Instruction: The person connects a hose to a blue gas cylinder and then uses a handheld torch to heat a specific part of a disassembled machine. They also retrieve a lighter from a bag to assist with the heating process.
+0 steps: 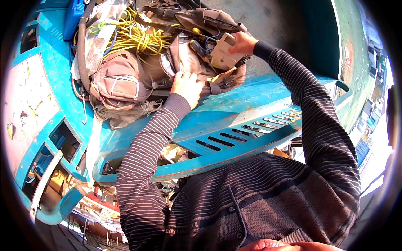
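Observation:
My right hand (243, 42) grips a beige boxy plastic item (222, 56) at the right end of a large brown canvas bag (213, 77). My left hand (186, 90) has its fingers curled on the edge of the bag's open flap. A blue cable and a dark object (197, 49) lie beside the beige item. A coil of yellow cable (144, 39) lies behind the bag's opening. A pinkish-brown padded bag (119, 81) sits left of my left hand, with pale tangled fibrous material (125, 113) hanging below it.
A turquoise metal ledge (222, 117) with slots runs below the bags. A blue plastic case (73, 16), a hose (82, 58) and clear wrapping are at upper left. A frame with openings (50, 96) stands left, and a turquoise wall (324, 37) rises at right.

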`<state>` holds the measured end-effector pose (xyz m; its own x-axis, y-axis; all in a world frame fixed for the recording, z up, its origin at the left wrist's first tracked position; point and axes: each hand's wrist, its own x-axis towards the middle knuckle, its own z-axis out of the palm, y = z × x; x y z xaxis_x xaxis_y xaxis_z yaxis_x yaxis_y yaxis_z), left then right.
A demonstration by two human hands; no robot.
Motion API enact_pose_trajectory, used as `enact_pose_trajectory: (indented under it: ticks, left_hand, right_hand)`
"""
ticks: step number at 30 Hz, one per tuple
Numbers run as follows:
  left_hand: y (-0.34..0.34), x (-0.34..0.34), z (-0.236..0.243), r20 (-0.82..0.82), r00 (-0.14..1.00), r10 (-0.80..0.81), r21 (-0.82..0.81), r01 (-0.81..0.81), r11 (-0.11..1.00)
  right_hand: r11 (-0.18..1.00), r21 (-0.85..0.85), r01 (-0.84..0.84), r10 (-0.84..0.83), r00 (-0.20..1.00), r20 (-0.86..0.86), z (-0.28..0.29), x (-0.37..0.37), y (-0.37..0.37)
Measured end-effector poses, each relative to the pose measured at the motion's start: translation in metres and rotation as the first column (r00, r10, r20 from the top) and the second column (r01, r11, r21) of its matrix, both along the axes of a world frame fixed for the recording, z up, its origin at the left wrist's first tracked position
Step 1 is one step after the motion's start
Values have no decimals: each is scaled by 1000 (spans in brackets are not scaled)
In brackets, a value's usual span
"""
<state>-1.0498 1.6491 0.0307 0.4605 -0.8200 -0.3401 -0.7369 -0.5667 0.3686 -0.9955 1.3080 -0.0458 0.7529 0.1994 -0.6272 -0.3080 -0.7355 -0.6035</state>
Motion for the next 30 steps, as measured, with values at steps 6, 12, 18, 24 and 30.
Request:
enact_pose_trajectory:
  ticks: [6,12,18,24,30]
  left_hand:
    - [-5,4,6,-14,999,-34,60,35,998]
    - [-25,26,21,-215,977,12,33,-5,999]
    - [-81,67,-31,-3,994,108,20,-108,994]
    - [-123,70,-68,87,996,29,333,-56,941]
    - [-91,50,-68,18,998,-53,212,48,976]
  right_hand:
    - [990,31,135,-130,984,-121,23,23,-51]
    - [972,-229,60,25,935,353,51,29,-31]
    - [892,-447,61,157,887,434,60,41,-2]
    - [889,-435,144,173,773,610,60,19,25]
    - [895,-422,145,149,795,588,69,5,19]
